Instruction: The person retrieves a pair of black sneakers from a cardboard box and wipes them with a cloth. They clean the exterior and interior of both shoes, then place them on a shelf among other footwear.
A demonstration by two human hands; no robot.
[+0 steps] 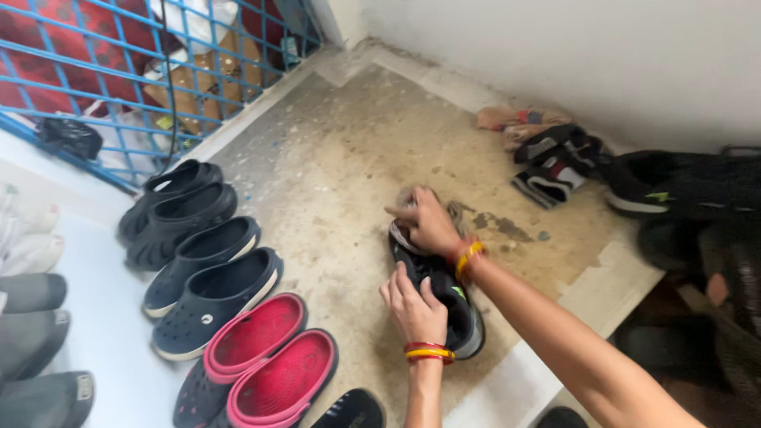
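The black shoe (pixel 444 297) on the stained concrete floor (pixel 333 158) is half hidden: the left hand (pixel 414 305) is laid on it with fingers extended, and the right hand (pixel 426 222) is closed on a blurred brush (pixel 412 208) at its toe.

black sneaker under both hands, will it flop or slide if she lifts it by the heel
The black low-top sneaker with a grey sole probably keeps its shape: the collar stands open under the left hand. It likely feels light. On the gritty concrete floor it should drag rather than slide.
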